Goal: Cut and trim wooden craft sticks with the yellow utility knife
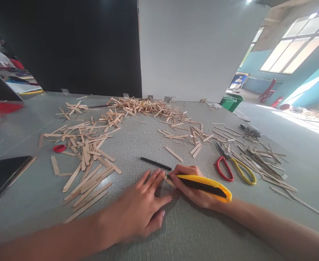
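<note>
1. The left hand [141,208] lies flat on the grey table [181,232] near its front edge, fingers spread. Its fingertips press down on a small wooden stick [169,181].
2. The right hand [193,186] is wrapped tight around a yellow cutter knife [204,184]. The tip of the knife touches the same little stick, right beside the left fingertips.
3. No words or labels can be read on the knife or on anything else.
4. A black pencil [155,164] lies just behind the hands. Scissors [234,167] with one red handle and one yellow handle lie to the right, near the right hand.
5. A big pile of flat sticks [85,159] sits to the left. More sticks [145,106] are heaped by the back edge, under a white board [194,50] and a black board [72,43].
6. Thin dark strips [259,161] lie near the right edge.
7. A red ring [59,148] rests by the left pile. A dark phone [1,175] sits at the left edge, partly cut off.
8. The table is bare in front of the hands and between the piles, so there is room there.
9. Most of the small stick is hidden under the fingers. The knife blade is too small to make out. A dark thing [250,130] far right is hard to tell.
</note>
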Tool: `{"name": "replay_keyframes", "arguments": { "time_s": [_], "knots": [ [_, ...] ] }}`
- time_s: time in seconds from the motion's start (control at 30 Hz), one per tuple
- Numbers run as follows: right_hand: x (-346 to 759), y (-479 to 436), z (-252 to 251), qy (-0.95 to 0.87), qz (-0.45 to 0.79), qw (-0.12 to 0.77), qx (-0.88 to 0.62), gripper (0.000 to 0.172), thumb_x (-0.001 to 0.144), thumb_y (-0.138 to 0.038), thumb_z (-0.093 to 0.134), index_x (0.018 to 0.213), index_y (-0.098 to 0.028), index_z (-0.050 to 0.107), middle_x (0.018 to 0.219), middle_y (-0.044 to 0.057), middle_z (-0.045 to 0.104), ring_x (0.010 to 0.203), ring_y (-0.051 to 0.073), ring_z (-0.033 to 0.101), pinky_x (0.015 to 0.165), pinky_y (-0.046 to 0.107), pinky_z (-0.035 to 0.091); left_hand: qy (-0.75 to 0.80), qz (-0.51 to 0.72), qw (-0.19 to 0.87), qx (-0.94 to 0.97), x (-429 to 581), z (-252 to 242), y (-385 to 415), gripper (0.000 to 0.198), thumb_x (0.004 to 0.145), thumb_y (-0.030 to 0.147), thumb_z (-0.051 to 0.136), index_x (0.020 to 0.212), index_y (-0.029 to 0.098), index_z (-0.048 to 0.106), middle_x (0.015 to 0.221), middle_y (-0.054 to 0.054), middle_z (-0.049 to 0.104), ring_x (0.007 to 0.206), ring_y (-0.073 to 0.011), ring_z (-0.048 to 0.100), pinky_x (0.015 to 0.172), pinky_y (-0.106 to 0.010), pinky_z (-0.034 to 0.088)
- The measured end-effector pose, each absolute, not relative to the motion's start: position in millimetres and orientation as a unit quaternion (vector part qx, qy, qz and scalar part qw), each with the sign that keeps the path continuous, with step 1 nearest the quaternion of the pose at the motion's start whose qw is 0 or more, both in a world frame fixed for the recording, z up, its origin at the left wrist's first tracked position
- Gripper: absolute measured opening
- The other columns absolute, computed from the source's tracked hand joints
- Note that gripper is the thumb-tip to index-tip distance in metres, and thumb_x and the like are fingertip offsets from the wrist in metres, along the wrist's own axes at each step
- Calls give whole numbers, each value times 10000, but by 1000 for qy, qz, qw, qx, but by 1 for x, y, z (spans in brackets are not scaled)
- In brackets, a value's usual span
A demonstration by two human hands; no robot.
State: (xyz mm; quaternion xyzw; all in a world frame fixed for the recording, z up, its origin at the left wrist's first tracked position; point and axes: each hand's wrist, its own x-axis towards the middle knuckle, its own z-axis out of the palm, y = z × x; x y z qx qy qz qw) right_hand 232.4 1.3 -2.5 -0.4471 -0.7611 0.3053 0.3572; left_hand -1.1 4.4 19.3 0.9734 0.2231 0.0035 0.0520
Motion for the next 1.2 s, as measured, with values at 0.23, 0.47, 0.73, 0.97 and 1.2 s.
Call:
{"name": "replay_keyframes", "arguments": {
  "time_s": [0.23,0.47,0.73,0.97,1.2],
  "knots": [
    [233,5,-3,-756,316,353,-450,362,1057,-375,545,731,-230,485,621,-64,457,574,114,406,589,256,362,231,4,61,971,0,21,1,435,1006,279,567,1434,232,622,1623,-268,444,1525,-488,352,1159,-708,399],
    [232,2,-5,-758,315,360,-443,326,1055,-354,539,756,-231,496,647,-61,482,586,116,420,617,262,370,227,2,66,972,-2,21,0,585,998,284,574,1574,233,484,1630,-297,412,1536,-478,327,1157,-713,395],
    [230,1,0,-757,307,369,-444,354,1038,-331,534,709,-234,449,600,-72,435,543,108,377,583,268,336,229,-10,57,972,-2,21,3,597,1033,329,530,1614,251,417,1607,-323,431,1548,-431,329,1183,-676,380],
    [233,1,-1,-760,310,360,-444,336,1046,-353,535,737,-225,502,622,-60,507,557,104,445,613,250,381,217,-5,34,976,-3,17,5,609,1028,311,529,1617,228,400,1615,-318,421,1541,-450,339,1167,-682,397],
    [232,-1,-1,-755,296,365,-457,229,1023,-354,564,855,-219,640,692,-25,617,610,125,543,618,245,426,213,27,47,975,-3,15,5,720,961,214,570,1639,178,331,1598,-328,436,1491,-518,398,1115,-744,407]
  ]
}}
